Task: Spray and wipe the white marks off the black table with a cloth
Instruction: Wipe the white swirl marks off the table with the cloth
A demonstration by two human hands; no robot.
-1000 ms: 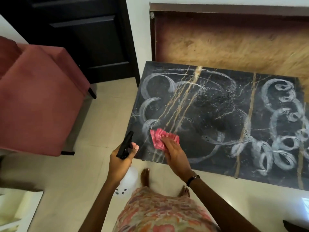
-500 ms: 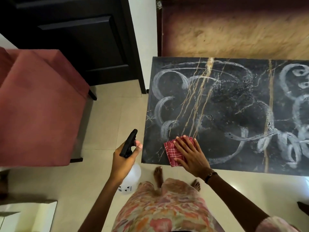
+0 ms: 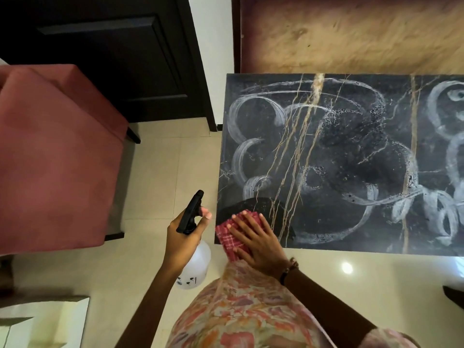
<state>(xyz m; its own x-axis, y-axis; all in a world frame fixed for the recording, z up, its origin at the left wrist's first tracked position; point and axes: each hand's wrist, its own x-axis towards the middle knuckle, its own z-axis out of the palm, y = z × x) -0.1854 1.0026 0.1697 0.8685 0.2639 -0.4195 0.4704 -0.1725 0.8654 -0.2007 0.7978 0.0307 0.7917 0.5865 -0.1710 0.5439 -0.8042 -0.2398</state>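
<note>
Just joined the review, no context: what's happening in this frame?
A person is cleaning white marks off a black table. The right hand presses a red checked cloth flat on the table's near left corner, where a dark patch already looks wiped. The left hand grips a spray bottle beside the table, over the floor. Most swirls are not yet wiped.
</note>
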